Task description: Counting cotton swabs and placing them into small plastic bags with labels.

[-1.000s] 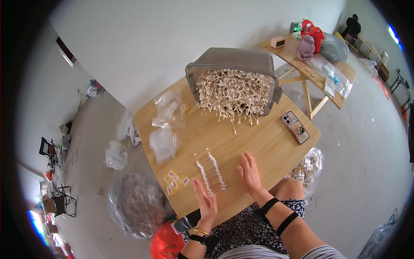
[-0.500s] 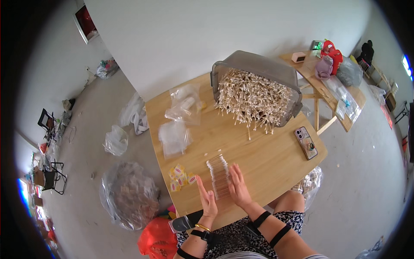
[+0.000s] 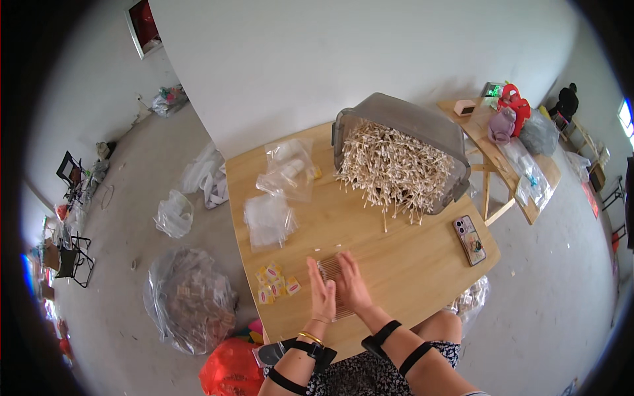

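A row of cotton swabs [image 3: 328, 265] lies side by side on the wooden table in front of me, partly covered by my hands. My left hand [image 3: 321, 290] stands on edge along the row's left side, fingers stretched out. Over the right part of the row is my right hand [image 3: 351, 285], its fingers extended and its palm turned inward. Neither hand grips anything; whether the palms touch the swab ends, I cannot tell. Farther off, a grey plastic bin [image 3: 403, 119] tipped on its side holds a large heap of loose cotton swabs [image 3: 396, 168].
Small yellow-and-white labels [image 3: 276, 282] lie left of my hands. Behind them are clear plastic bags [image 3: 269, 221]. A phone [image 3: 469, 240] rests near the table's right edge. A second wooden table [image 3: 485, 142] stands at the right. A large filled plastic bag [image 3: 190, 300] sits on the floor.
My right hand has moved left over the swab row, and the hands are closer together. The left hand has come up against the row's left side. The whole view has shifted slightly.
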The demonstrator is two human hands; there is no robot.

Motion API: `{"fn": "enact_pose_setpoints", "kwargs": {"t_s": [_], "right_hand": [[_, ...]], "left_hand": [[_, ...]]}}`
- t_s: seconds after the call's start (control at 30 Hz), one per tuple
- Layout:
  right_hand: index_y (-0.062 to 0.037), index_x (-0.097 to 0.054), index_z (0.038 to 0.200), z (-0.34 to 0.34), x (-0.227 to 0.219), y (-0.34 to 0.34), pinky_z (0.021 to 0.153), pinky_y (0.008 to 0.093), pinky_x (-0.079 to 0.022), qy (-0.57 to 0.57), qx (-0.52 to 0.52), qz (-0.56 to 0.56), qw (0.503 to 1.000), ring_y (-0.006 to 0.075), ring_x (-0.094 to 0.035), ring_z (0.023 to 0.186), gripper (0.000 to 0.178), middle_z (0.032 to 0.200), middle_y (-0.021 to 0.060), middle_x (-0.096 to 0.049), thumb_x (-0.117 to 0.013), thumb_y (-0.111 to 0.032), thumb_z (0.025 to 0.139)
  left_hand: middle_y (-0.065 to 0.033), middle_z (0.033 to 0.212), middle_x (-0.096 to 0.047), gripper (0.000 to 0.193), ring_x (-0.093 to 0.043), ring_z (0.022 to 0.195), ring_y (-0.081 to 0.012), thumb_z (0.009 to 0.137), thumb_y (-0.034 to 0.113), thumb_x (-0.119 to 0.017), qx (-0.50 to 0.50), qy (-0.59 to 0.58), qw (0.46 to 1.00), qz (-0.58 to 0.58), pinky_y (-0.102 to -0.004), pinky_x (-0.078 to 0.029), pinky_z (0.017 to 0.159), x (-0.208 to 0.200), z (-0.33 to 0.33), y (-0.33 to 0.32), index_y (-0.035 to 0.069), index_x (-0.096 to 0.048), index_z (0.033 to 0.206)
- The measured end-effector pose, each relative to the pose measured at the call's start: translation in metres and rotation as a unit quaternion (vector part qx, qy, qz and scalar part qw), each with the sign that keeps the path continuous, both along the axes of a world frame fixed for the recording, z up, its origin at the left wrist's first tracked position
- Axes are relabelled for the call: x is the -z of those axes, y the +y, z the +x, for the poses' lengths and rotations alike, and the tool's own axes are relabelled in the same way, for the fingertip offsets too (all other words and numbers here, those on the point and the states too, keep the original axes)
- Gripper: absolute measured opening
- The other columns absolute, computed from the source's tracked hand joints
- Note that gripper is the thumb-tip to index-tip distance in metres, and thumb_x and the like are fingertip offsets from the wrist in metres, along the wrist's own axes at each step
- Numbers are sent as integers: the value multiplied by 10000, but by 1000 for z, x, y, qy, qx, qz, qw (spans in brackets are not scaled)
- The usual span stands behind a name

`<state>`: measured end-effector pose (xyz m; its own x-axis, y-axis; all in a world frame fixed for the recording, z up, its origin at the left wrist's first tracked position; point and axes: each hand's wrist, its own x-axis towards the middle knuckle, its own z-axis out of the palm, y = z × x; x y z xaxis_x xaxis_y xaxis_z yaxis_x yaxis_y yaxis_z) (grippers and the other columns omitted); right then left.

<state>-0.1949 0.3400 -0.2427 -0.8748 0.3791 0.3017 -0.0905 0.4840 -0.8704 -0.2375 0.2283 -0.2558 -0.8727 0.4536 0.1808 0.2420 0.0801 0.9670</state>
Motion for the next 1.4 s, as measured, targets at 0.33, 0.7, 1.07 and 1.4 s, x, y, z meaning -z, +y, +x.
{"fn": "enact_pose_setpoints", "kwargs": {"t_s": [0.33,0.7,1.07,1.4], "right_hand": [[22,-390,1468,-43,8,30,1186,467,-302,-17,26,-3,1000,436,-308,1447,528,1518,275,-353,-486,-60,955],[-78,-533,1359,-20,-1,89,1082,455,-406,-64,132,80,986,406,-469,1280,467,1386,202,-503,-582,-51,895],[-179,-580,1353,-101,-24,142,1076,510,-384,-180,175,231,940,420,-428,1309,476,1440,224,-418,-655,-267,891],[-136,-623,1277,-130,-3,165,1095,508,-358,-320,209,244,891,363,-416,1324,420,1353,159,-505,-623,-275,880]], "left_hand": [[-227,1668,-5,858,0,1550,-352,1033,576,-353,-2,14,1000,-23,-460,-38,1241,10,-50,14,-4,-56,1592],[-241,1471,-461,678,-355,1427,-405,1054,487,-291,22,152,968,-201,-524,-120,1231,-14,-52,5,-24,-348,1496],[-173,1294,-577,524,-490,1268,-357,989,396,-452,-54,253,934,-245,-555,-220,1184,-10,-43,2,21,-498,1353],[-151,1239,-598,532,-514,1217,-345,930,423,-527,3,253,941,-224,-546,-241,1170,-15,-44,7,46,-528,1305]]}}
